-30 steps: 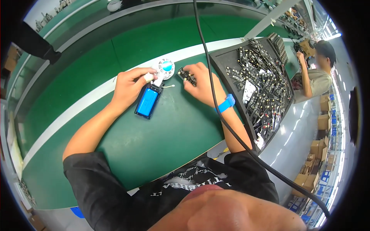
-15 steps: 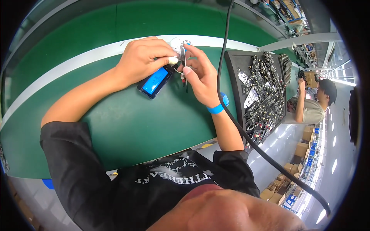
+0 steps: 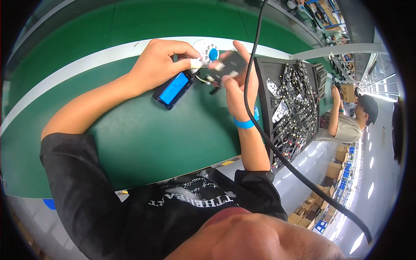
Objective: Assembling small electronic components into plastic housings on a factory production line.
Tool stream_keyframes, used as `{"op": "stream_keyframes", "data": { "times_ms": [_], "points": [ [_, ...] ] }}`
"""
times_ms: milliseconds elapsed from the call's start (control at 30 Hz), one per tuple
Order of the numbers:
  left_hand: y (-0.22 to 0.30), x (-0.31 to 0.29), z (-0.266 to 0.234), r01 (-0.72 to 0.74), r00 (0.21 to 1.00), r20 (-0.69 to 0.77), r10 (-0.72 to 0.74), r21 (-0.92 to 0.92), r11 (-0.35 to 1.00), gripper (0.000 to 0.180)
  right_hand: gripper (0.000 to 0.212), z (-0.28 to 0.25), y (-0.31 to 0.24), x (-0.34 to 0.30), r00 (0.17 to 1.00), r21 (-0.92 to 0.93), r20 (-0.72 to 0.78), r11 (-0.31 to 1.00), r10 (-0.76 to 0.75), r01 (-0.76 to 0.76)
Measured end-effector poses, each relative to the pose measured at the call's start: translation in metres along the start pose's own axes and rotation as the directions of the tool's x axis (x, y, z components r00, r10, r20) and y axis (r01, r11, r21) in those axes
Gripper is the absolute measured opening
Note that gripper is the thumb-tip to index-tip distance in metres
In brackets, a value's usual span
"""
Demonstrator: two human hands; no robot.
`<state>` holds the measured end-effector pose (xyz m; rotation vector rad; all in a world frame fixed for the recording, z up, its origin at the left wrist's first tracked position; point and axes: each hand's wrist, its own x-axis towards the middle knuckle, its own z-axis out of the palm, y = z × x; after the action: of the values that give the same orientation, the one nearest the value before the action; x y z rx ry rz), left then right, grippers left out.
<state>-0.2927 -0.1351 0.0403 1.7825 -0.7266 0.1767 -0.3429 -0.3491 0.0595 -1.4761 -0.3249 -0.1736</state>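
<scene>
Our left hand pinches the round white head near its neck; the blue-and-black case lies just below-left of those fingers, long axis slanting down-left. Our right hand, farther from it, grips a blurred dark board.

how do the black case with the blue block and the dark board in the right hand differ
The black case lies next to the left hand; the dark board is held in the right hand. The case shows fairly sharp, whereas the board is blurred. The case frames a broad blue block, while the board shows only small pale spots. Both have dark parts.
</scene>
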Motion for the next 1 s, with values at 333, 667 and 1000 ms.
{"op": "stream_keyframes", "data": {
  "times_ms": [333, 667, 1000],
  "points": [
    [-0.005, -0.001, -0.001, -0.051, 0.999, -0.018, 0.050, -0.102, 0.993, 0.013, 0.030, -0.032, -0.003, 0.010, 0.946, -0.747, 0.174, 0.590, -0.273, 0.308],
    [0.008, -0.003, -0.005, -0.079, 0.997, 0.010, 0.079, 0.065, 0.995, 0.012, 0.024, -0.023, -0.018, -0.003, 0.965, -0.700, -0.105, 0.707, -0.240, 0.100],
    [0.018, -0.001, -0.006, -0.006, 0.988, 0.155, 0.005, 0.008, 1.000, 0.014, 0.027, -0.002, -0.003, -0.011, 0.923, -0.303, -0.041, 0.885, -0.383, 0.354]
  ]
}}
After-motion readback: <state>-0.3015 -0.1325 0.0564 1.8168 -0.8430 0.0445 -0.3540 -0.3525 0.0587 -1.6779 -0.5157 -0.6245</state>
